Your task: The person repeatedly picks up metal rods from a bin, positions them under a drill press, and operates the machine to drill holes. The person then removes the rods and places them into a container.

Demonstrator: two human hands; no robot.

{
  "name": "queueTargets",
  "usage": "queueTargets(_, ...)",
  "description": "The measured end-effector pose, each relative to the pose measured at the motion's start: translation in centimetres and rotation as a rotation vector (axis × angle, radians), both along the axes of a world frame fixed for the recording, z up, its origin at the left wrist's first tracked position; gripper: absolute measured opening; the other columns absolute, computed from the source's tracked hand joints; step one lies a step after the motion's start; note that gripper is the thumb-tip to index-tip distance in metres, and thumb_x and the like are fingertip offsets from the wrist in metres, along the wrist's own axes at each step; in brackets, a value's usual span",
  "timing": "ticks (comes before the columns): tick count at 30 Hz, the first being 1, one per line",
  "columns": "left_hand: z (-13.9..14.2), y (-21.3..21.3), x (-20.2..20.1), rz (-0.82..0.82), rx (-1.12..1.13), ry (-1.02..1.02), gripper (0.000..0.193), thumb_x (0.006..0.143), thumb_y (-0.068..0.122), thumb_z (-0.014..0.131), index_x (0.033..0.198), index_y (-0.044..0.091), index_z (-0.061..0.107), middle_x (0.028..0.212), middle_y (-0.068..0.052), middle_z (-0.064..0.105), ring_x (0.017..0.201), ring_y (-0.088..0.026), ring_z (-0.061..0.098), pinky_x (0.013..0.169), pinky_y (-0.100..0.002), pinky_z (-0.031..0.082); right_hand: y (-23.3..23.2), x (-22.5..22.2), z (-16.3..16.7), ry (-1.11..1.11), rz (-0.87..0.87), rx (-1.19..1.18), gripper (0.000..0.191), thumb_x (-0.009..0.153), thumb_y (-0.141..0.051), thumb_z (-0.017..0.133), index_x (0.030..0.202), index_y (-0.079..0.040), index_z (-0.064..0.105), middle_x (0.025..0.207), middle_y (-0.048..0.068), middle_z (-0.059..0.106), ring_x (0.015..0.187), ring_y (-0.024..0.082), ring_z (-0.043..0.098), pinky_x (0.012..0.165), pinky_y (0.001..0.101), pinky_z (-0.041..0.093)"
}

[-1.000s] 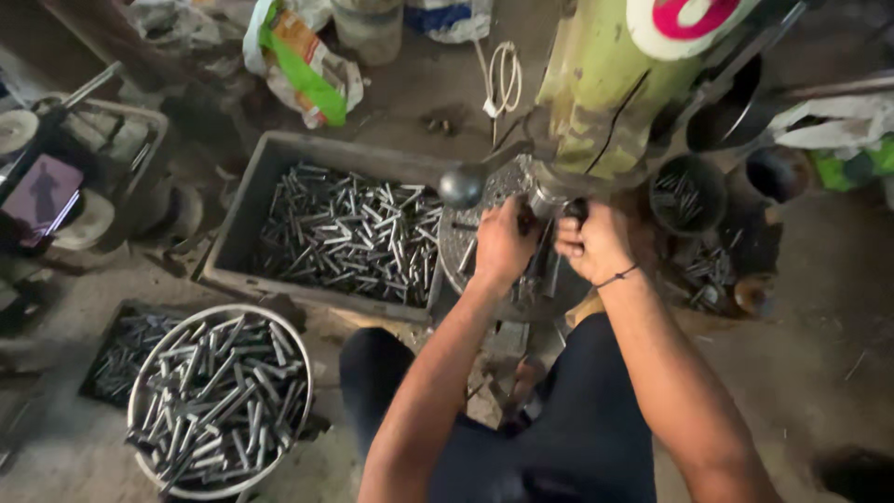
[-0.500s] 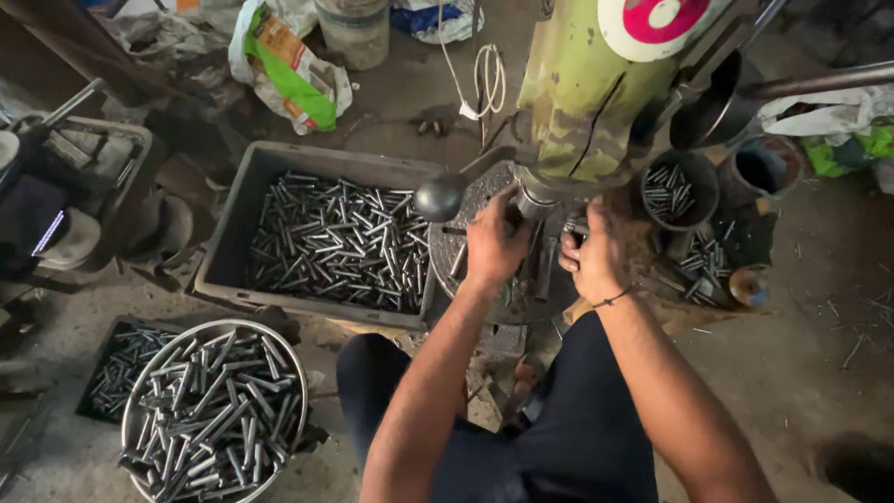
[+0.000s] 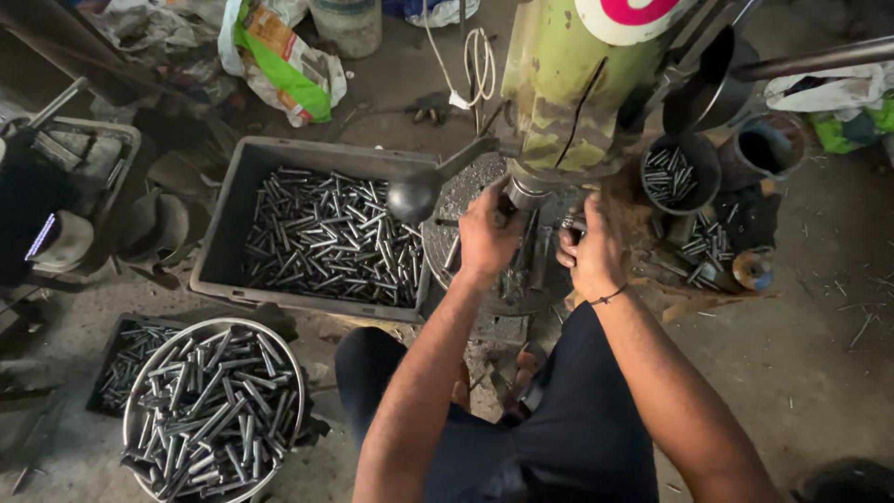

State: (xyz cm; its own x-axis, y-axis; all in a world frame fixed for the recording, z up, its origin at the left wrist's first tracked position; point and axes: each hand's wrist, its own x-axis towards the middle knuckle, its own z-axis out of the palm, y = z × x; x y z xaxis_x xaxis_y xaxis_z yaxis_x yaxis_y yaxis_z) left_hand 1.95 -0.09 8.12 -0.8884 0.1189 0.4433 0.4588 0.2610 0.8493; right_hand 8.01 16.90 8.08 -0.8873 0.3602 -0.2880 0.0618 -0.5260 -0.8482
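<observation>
- Dusty workshop floor (image 3: 838,354), seen from above, with litter and stray metal bits around a green drill press (image 3: 568,84); I sit facing it, legs in dark trousers.
- Left hand (image 3: 486,233): fingers curled at the round work plate (image 3: 484,270) under the spindle, just beside the press's black ball handle (image 3: 414,197). I judge it clenched on a small workpiece there, but the piece itself is hidden by the fingers.
- Right hand (image 3: 591,253): closed close to the spindle, a thin band at the wrist. What it grasps I cannot tell.
- Grey bin (image 3: 219,251), left of the press: a deep layer of short metal rods (image 3: 326,237).
- Round metal basin (image 3: 135,414), nearer me on the left: piled high with similar rods; a dark flat tray (image 3: 116,359) partly under it holds more.
- Small cans (image 3: 675,172), right of the press: a few rods standing inside, others loose beside them.
- Progress, as a judgement: one piece sits at the spindle, and large stocks remain in every container. Which pile is finished cannot be read from this view.
</observation>
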Motion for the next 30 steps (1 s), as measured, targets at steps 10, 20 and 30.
queueTargets(10, 0.6, -0.2, 0.3, -0.005, -0.011, -0.026, 0.059, 0.078, 0.009, 0.080, 0.135, 0.010, 0.064, 0.086, -0.009, 0.073, 0.077, -0.024, 0.069, 0.074, -0.037, 0.058, -0.9, 1.0, 0.5, 0.235, -0.005, 0.076, 0.037, 0.105, -0.046, 0.046, 0.101, -0.010, 0.053, 0.074, 0.005, 0.052, 0.057, 0.015, 0.048, 0.049, 0.0285, 0.036)
queueTargets(20, 1.8, 0.0, 0.2, -0.026, -0.030, -0.035, 0.030, 0.078, 0.010, 0.080, 0.106, 0.006, 0.071, 0.083, -0.011, 0.072, 0.073, -0.027, 0.071, 0.068, -0.038, 0.057, 1.0, -3.7, -3.9, 0.677, -0.125, 0.766, 0.018, 0.090, -0.013, 0.050, 0.103, -0.001, 0.052, 0.093, 0.007, 0.052, 0.084, 0.018, 0.049, 0.077, 0.0355, 0.042)
queueTargets(30, 0.6, -0.3, -0.9, -0.022, -0.154, 0.058, 0.030, 0.075, 0.012, 0.082, 0.101, 0.006, 0.068, 0.090, -0.014, 0.071, 0.088, -0.038, 0.069, 0.077, -0.046, 0.055, 5.0, -6.4, -1.4, 0.765, 0.297, 1.484, 0.009, 0.080, -0.017, 0.064, 0.075, -0.009, 0.066, 0.076, 0.012, 0.066, 0.072, 0.032, 0.064, 0.070, 0.0431, 0.051)
